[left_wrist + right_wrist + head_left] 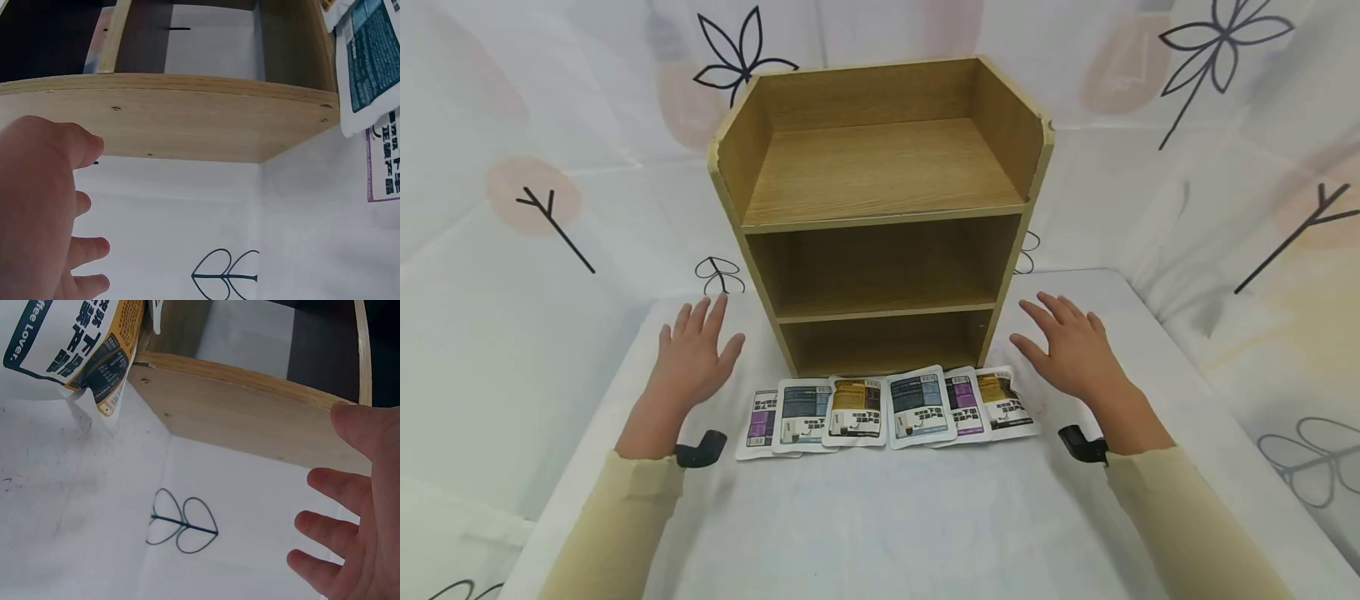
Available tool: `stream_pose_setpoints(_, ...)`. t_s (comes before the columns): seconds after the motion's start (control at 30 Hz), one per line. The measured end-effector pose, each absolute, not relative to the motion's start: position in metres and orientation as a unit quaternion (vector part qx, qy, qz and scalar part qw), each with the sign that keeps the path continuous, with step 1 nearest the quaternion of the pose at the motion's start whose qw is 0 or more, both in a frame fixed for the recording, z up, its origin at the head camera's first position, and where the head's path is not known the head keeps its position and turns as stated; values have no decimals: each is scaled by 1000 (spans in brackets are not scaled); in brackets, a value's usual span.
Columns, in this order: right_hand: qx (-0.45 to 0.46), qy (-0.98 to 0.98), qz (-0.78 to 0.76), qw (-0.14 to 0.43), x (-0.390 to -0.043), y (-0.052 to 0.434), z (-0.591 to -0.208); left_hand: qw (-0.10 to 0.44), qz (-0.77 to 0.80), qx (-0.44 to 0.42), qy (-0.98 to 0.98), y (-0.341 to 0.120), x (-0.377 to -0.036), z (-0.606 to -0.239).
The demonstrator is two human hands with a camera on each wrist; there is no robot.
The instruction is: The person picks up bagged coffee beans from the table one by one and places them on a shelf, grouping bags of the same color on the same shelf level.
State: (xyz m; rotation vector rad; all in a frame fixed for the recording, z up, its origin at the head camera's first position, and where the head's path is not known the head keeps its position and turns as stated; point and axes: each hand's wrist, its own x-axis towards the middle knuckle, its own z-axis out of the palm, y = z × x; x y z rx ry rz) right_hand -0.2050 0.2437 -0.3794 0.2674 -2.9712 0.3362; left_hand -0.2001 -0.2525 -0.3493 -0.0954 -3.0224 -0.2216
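Left hand point(688, 358) at eight o'clock from shelf point(887, 167), right hand point(1072, 354) at four, both empty, fingers spread; overlapping pouches point(920, 408) at six, shelf contact unclear. Could drag adjoining ones, through overlap, if lifted singly.

6 white packets point(855, 412) are marked, left to right, in purple, grey-blue, gold, grey-blue, purple and gold. The shelf point(887, 171) is grained in tan; the far backdrop point(865, 29) is patterned with black flower outlines and pink blotches.
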Motion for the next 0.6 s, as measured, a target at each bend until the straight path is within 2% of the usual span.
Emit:
stream_pose_setpoints(0.27,118,-983,116,78,-199,243,-381,84,-88,-43,-992,-252,-199,-341)
stream_pose_setpoints(0.6,157,-979,122,38,-188,244,-381,140,-138,-56,-979,-249,-200,-331)
